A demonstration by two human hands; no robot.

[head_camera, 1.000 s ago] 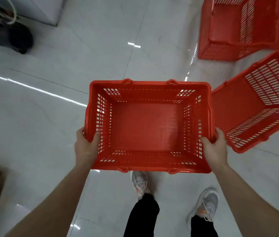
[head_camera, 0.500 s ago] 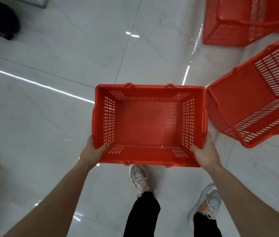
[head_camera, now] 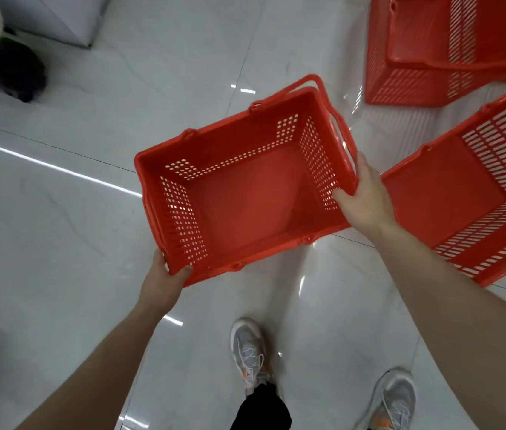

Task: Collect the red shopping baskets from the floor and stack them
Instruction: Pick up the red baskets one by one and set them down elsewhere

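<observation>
Holding tilted red basket [head_camera: 245,193]: left grip [head_camera: 163,282] clenched on corner, right grip [head_camera: 366,200] clenched on opposite rim; second basket [head_camera: 450,206] just beyond right grip.

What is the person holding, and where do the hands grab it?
An empty red basket. The left hand holds its near left corner rim; the right hand holds the rim of its right end.
</observation>
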